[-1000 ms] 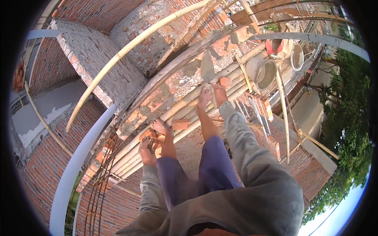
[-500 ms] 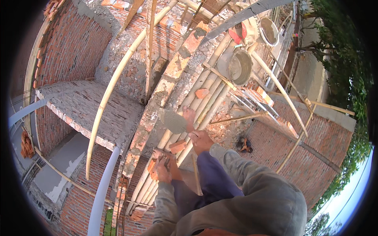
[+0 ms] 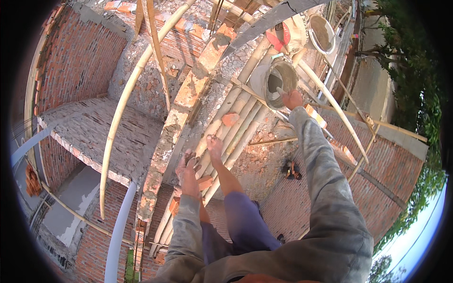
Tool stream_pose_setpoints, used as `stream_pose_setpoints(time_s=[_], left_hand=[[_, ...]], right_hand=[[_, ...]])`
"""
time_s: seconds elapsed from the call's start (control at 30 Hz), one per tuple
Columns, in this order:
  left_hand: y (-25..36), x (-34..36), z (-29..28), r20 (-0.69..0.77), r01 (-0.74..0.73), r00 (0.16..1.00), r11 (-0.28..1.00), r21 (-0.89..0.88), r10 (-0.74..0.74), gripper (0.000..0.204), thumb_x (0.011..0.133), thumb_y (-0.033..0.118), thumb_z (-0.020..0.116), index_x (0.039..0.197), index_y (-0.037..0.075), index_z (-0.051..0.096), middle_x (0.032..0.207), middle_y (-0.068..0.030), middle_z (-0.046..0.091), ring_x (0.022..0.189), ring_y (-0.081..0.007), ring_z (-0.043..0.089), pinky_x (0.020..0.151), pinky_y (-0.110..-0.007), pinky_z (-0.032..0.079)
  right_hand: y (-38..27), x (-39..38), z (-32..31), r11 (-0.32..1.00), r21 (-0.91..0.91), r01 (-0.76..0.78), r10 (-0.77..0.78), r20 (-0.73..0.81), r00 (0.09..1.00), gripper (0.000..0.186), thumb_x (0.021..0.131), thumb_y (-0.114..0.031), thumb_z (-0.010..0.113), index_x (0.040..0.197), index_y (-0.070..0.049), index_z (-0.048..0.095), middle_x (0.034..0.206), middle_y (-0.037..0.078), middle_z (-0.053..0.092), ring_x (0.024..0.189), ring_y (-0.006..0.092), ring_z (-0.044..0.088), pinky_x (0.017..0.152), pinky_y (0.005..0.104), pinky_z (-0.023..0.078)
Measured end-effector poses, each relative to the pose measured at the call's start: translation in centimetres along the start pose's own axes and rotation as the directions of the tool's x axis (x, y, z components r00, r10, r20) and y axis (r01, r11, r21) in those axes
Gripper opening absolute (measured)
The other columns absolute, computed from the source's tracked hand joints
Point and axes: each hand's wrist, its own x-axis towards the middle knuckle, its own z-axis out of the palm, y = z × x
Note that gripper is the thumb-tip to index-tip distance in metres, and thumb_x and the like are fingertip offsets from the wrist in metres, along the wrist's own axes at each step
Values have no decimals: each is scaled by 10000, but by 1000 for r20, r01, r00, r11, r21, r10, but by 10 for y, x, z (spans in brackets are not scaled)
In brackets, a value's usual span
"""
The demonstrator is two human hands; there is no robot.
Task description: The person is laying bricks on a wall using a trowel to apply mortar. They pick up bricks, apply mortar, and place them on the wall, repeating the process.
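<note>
My left hand (image 3: 189, 175), low near my bare feet (image 3: 214, 148), has its fingers closed round a small dark object that I cannot make out. Loose brick pieces (image 3: 205, 183) lie beside it on the bamboo poles (image 3: 225, 129). My right hand (image 3: 291, 98) reaches into a mortar bucket (image 3: 265, 81), gripping a trowel whose blade (image 3: 274, 83) is down inside. Left of the poles runs a narrow brick wall top (image 3: 188, 89) with patches of grey mortar.
Behind the bucket are a paper sack (image 3: 295, 35) and a second bucket (image 3: 321, 34). A curved bamboo pole (image 3: 120, 111) crosses at left above a rough slab (image 3: 104, 132), beside a pale pipe (image 3: 123, 219). Brick walls (image 3: 394, 174) and rubble (image 3: 264, 165) lie far below.
My right hand has moved up and to the right with the trowel, from beside my foot into the bucket. My left hand stays low by the bricks. The view has turned.
</note>
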Motion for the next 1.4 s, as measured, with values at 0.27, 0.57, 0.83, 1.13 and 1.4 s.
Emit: stream_pose_setpoints(time_s=[0.27, 0.57, 0.83, 1.13, 1.4], left_hand=[[94, 67, 114, 198, -474, 856, 878, -69, 477, 433, 1011, 119, 615, 1426, -4, 610, 1306, -103, 678, 1100, -143, 657, 890, -307, 546], [-31, 16, 79, 142, 76, 988, 996, -48, -68, 449, 1016, 122, 610, 1431, -46, 576, 1235, -103, 679, 1053, -164, 671, 905, -290, 559], [-72, 14, 2, -127, 124, 985, 990, 70, -114, 521, 980, 145, 630, 1456, -51, 549, 1282, -132, 661, 1126, -197, 663, 961, -339, 544], [-90, -21, 4, -180, 250, 950, 967, -39, -253, 516, 968, 124, 611, 1453, -43, 556, 1350, -160, 639, 1127, -219, 663, 903, -328, 545], [-108, -30, 7, -134, 317, 941, 948, 33, -310, 544, 976, 155, 606, 1475, -42, 515, 1367, -172, 607, 1141, -236, 639, 945, -350, 514]], right_hand=[[-132, 119, -46, 562, 820, -108, -59, 171, 984, 244, 1004, -87, 639, 1178, 60, 727, 946, 112, 757, 780, 150, 691, 690, 286, 556], [-223, 254, -40, 668, 709, 226, -471, 167, 866, 144, 983, -118, 686, 1014, 16, 728, 867, 55, 721, 756, 120, 669, 653, 288, 541], [-247, 282, -17, 679, 646, 348, -659, 327, 677, 174, 973, -167, 724, 855, -40, 710, 789, 8, 667, 714, 113, 633, 619, 293, 520], [-217, 297, -33, 805, 204, 557, -588, 148, 795, 333, 959, -364, 771, 846, -52, 731, 683, 19, 642, 574, 133, 604, 533, 300, 483], [-215, 322, -15, 790, 15, 612, -606, -124, 785, 257, 902, -282, 716, 1056, -83, 768, 915, 144, 755, 812, 303, 733, 684, 429, 567]])
